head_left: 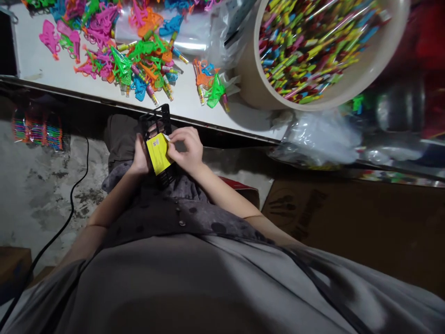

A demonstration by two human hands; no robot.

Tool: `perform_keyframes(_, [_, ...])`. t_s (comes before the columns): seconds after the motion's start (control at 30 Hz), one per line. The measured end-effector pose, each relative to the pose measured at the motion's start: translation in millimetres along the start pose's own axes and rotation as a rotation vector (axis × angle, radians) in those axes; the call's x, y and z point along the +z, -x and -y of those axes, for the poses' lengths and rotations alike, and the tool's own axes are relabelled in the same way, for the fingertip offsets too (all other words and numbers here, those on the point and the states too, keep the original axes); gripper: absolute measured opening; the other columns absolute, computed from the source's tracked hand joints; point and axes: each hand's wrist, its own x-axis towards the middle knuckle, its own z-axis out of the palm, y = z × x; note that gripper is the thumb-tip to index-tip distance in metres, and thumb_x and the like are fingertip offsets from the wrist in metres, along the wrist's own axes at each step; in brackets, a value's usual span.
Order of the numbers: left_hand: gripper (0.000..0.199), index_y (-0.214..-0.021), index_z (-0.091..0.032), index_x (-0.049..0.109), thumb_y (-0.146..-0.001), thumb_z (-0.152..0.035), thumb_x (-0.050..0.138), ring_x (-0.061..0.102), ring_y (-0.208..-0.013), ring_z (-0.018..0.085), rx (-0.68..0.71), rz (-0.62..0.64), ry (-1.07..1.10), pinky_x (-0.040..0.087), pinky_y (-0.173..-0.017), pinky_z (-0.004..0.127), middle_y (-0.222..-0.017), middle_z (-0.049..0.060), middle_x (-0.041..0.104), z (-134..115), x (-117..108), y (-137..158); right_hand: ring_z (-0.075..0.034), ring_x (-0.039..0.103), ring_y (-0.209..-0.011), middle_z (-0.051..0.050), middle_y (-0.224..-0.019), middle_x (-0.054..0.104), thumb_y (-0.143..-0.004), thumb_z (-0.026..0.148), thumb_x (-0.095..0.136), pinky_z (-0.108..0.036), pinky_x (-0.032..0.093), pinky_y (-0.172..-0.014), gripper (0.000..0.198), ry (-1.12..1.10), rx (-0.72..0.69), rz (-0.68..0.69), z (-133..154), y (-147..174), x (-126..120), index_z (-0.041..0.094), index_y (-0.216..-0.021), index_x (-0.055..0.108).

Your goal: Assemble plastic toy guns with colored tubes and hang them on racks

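Observation:
Over my lap, a black plastic openwork basket (166, 112) is tilted in my hands. My left hand (139, 158) is wrapped round its left side, with the fingers partly hidden behind it. A yellow printed label (158, 156) lies across the front of the basket. At the label's upper right edge, my right hand (188, 147) pinches a corner between thumb and fingertips, where a small white edge shows. Just beyond the basket, on the white table (181, 103), lies a heap of small coloured plastic toys (121, 65), some with striped tubes attached.
A large beige bucket (248, 88) full of colourful tubes stands at the table's right. Clear plastic bags (316, 139) hang over the edge beside it. A cardboard box (354, 218) is at lower right. A black cord (72, 195) runs along the left, below packed coloured items (37, 127).

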Motion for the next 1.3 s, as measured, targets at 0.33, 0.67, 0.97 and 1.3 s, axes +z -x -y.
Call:
perform_keyframes(0.33, [0.054,-0.138,-0.024,0.041,-0.095,-0.051,0.022,0.053,-0.121,0.021,0.096,0.096,0.027,0.043,-0.101,0.035,-0.115,0.005,0.064,-20,19,1,-0.019,0.057,-0.084,-0.001,-0.080,0.063,-0.085,0.041,0.053,-0.044,0.039,-0.084,0.023,0.043,-0.016,0.054,-4,-5,-7,0.023,-0.071,0.054])
perform_keyframes(0.67, [0.058,-0.132,-0.021,0.046,-0.091,-0.057,0.027,0.054,-0.120,0.026,-0.039,0.163,0.078,0.050,-0.093,0.039,-0.113,0.005,0.064,-10,16,-7,-0.019,0.057,-0.080,0.001,-0.077,0.064,-0.083,0.041,0.054,-0.046,0.040,-0.086,0.021,0.120,-0.054,0.133,-20,14,-19,0.025,-0.070,0.058])
perform_keyframes(0.97, [0.057,-0.132,-0.022,0.044,-0.092,-0.056,0.024,0.055,-0.118,0.026,-0.053,0.215,0.100,0.051,-0.091,0.039,-0.116,0.004,0.063,-11,25,-1,-0.018,0.059,-0.078,0.001,-0.075,0.067,-0.081,0.060,0.052,-0.044,0.041,-0.084,0.037,0.091,-0.042,0.232,-21,20,-28,0.026,-0.068,0.060])
perform_keyframes(1.3, [0.056,-0.133,-0.022,0.044,-0.092,-0.056,0.025,0.054,-0.120,0.026,-0.063,0.176,0.079,0.051,-0.091,0.037,-0.116,0.004,0.064,-7,21,-3,-0.016,0.060,-0.077,0.002,-0.076,0.067,-0.081,0.062,0.053,-0.041,0.042,-0.080,0.036,0.080,-0.166,0.278,-32,30,-31,0.028,-0.070,0.063])
